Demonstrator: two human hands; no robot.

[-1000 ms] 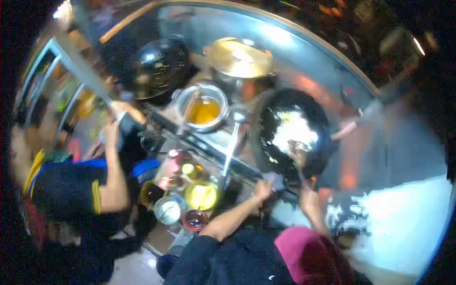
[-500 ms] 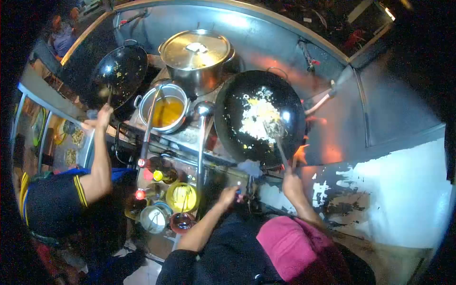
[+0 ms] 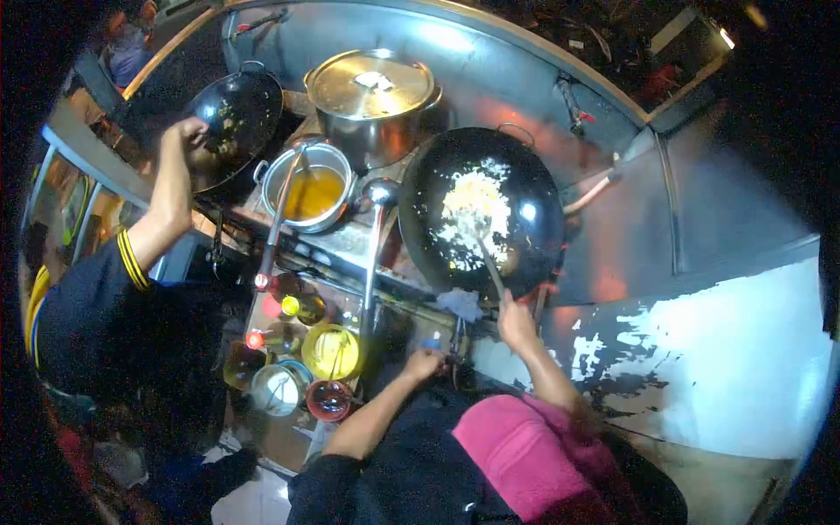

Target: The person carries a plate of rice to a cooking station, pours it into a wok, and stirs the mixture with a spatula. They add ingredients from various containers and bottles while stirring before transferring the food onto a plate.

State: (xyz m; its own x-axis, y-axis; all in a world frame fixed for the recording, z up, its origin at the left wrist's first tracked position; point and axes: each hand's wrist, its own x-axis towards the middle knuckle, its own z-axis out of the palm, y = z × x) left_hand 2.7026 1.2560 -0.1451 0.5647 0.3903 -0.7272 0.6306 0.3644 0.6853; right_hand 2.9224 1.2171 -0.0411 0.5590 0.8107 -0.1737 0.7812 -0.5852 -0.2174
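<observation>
My right hand point(image 3: 518, 325) is wrapped round the handle of a wok spatula point(image 3: 490, 264). The spatula's blade rests among white rice with yellow bits point(image 3: 477, 203) in a large black wok point(image 3: 424, 249) over flames. My left hand point(image 3: 425, 364) is closed low at the stove's front edge, beside a small blue piece point(image 3: 435, 343). Whatever its fingers grip is hidden. A crumpled grey cloth point(image 3: 459, 304) lies between my hands and the wok.
A co-worker's hand point(image 3: 188, 133) is over a second wok point(image 3: 254, 109) at left. Behind stand a lidded stockpot point(image 3: 372, 136) and a pot of yellow liquid point(image 3: 319, 194) with a ladle across it. Bottles, a yellow bowl point(image 3: 332, 352) and a long ladle point(image 3: 372, 262) sit nearer.
My right hand and the spatula have shifted left in the wok, and the rice is spread differently. The co-worker's hand has risen over the other wok. My left hand stays low by the stove.
</observation>
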